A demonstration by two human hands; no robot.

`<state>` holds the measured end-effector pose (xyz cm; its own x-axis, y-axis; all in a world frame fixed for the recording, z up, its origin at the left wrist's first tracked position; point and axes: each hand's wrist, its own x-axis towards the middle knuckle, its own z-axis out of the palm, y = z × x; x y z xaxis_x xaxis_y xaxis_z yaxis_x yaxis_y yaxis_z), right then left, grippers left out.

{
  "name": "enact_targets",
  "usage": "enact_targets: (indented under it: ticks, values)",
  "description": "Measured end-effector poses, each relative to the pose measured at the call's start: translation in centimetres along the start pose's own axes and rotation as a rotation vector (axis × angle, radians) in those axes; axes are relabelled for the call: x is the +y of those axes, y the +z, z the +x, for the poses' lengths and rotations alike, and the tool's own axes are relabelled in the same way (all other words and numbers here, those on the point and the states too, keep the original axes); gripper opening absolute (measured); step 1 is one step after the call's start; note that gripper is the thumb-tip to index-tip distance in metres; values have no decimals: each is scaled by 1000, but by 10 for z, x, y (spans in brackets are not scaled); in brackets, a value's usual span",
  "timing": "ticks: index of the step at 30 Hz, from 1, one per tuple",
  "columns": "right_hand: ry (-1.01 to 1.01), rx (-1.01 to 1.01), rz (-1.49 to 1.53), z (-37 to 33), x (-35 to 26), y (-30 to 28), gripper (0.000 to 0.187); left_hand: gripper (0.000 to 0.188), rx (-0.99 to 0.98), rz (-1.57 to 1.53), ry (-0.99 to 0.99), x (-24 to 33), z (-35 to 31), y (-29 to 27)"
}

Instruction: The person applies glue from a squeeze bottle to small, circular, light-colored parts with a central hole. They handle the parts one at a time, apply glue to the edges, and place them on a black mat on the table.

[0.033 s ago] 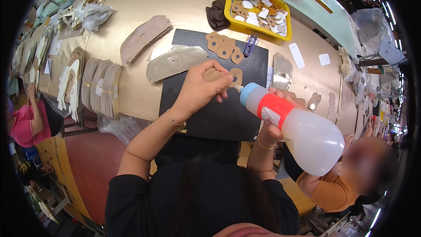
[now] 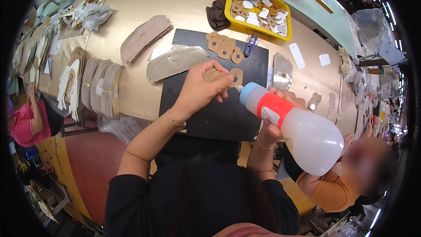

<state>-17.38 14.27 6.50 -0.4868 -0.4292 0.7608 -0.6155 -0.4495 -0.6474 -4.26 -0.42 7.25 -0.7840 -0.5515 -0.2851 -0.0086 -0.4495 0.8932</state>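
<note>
My left hand (image 2: 204, 85) is closed round a small stack of tan pieces (image 2: 213, 75) over the black mat (image 2: 206, 116). In my right hand (image 2: 280, 125) is a translucent squeeze bottle (image 2: 313, 138) with a blue cap and a red band, tilted nozzle-down to the left. Its tip is close by my left fingertips and a tan tag with a keyhole-shaped cutout (image 2: 237, 75); whether it touches either I cannot tell. More tan cutout tags (image 2: 225, 46) lie overlapping farther up the mat, beside a pair of dark blue thread snips (image 2: 250, 45).
A yellow tray (image 2: 227, 8) of small brown and white pieces stands at the back. Stacked curved panels (image 2: 175, 63) rest partly on the mat's left. Bundled brown pieces (image 2: 101, 87) stand at the table's left edge. A person in an orange top (image 2: 335, 191) is at right.
</note>
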Motion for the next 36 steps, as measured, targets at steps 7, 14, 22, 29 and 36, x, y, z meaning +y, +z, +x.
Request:
enact_targets:
  ticks: [7,14,22,29,36]
  values:
    - [121,5,-19,-2,-3,5,82,16,5,16,33,2,4,2]
    - [132,107,87,-3,0,-3,79,18,26,179,11,-16,31,-6]
    - [209,169,128,-6,-8,0,77,20,57,448,12,-24,94,-7]
    - [260,242,150,-1,-4,-9,84,31,-86,-127,-76,-10,60,-15]
    - [119,229,-54,9,2,3,85,26,-96,1,-47,2,21,-7]
